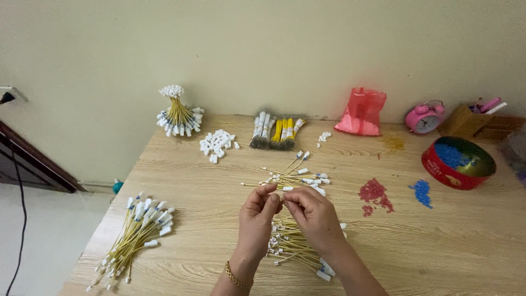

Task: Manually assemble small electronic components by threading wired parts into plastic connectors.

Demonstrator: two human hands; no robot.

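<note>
Round red tin (457, 176) at right edge held blue beads. Red plastic bag (361, 112) leaned against wall; contents unclear. Wooden box (472, 121) held pink items.

Wooden table (438, 246) against pale wall; pink alarm clock (424, 118) at back.

Left hand (257, 216) and right hand (315, 216) met at fingertips, both pinched on thin yellow wire (282, 204) above loose wire pile (293, 244).

One bundle at left (139, 233), one standing bundle (178, 112), one heap of white connectors (216, 143), red bead patch (375, 194), blue bead patch (422, 192).

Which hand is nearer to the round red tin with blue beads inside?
Right. The right hand is at the table's middle, on the red tin's side; the left hand, touching it, is farther away.
</note>
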